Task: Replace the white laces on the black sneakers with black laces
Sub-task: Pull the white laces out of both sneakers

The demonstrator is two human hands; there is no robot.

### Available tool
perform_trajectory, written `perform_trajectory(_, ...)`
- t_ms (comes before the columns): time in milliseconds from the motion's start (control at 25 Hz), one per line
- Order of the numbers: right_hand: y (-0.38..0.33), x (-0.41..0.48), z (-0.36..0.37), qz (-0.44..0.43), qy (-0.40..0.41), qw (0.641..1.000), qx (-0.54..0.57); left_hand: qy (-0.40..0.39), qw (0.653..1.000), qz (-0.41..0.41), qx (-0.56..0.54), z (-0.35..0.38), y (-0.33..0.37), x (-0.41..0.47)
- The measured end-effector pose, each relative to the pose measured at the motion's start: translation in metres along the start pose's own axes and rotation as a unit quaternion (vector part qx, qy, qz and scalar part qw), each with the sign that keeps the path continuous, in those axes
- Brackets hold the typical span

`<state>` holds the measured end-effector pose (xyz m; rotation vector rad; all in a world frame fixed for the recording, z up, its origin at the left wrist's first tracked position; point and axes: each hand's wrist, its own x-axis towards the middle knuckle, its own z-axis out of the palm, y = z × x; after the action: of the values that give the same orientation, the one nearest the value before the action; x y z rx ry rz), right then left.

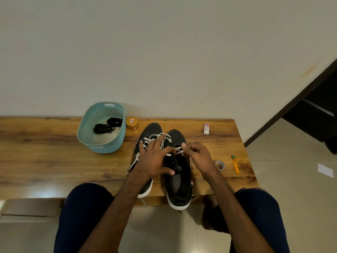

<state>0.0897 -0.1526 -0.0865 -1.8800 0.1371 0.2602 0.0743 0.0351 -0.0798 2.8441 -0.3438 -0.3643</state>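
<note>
Two black sneakers with white soles stand side by side on the wooden table, toes pointing away from me: the left sneaker point(152, 129) and the right sneaker point(179, 181). Both carry white laces point(155, 136). My left hand point(155, 159) lies spread over the left sneaker, fingers straight, its index finger reaching to the right sneaker's lacing. My right hand point(197, 155) pinches a white lace end at the right sneaker's upper eyelets. Two bundled black laces point(106, 126) lie in a light blue basket point(102, 147) to the left.
An orange-lidded jar point(132, 123) stands beside the basket. On the right of the table point(45, 143) lie a small white box point(206, 129), a tape roll point(219, 165) and a yellow-green pen point(235, 164). My knees sit below the table's front edge.
</note>
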Motion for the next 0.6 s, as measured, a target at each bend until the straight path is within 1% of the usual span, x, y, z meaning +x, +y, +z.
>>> perform_trajectory(40, 0.0, 0.0, -0.004, -0.004, 0.007, 1.0, -0.007, -0.006, 1.0, 0.002, 0.003, 0.001, 0.001, 0.001)
perform_trajectory(80, 0.002, 0.001, -0.007, -0.013, 0.015, 0.998, -0.061, -0.01, 1.0, 0.005, 0.008, 0.001, 0.001, 0.001)
perform_trajectory(120, 0.006, 0.003, -0.008, -0.025, 0.022, 0.986, -0.16, -0.011, 1.0, 0.006, 0.012, 0.001, 0.002, 0.002)
perform_trajectory(160, 0.008, 0.003, -0.008, -0.042, 0.027, 0.961, -0.271, -0.008, 1.0, 0.007, 0.014, 0.0, 0.001, 0.002)
perform_trajectory(200, 0.008, 0.002, -0.006, -0.069, 0.021, 0.938, -0.34, -0.006, 1.0, 0.006, 0.016, -0.001, 0.0, 0.002)
perform_trajectory(240, 0.008, 0.002, -0.003, -0.099, 0.008, 0.928, -0.358, -0.005, 1.0, 0.005, 0.016, -0.002, -0.001, 0.003)
perform_trajectory(320, 0.006, -0.001, 0.005, -0.128, -0.032, 0.93, -0.342, -0.003, 1.0, 0.004, 0.011, -0.002, -0.003, 0.003)
perform_trajectory(440, 0.01, -0.001, 0.012, -0.126, -0.062, 0.926, -0.352, 0.001, 1.0, 0.001, 0.004, -0.003, -0.003, 0.003)
perform_trajectory(520, 0.012, 0.0, 0.013, -0.118, -0.06, 0.943, -0.306, 0.006, 1.0, 0.0, 0.003, -0.003, -0.004, 0.004)
perform_trajectory(600, 0.007, 0.0, 0.006, -0.112, -0.037, 0.966, -0.23, 0.01, 1.0, -0.001, 0.005, -0.002, -0.004, 0.004)
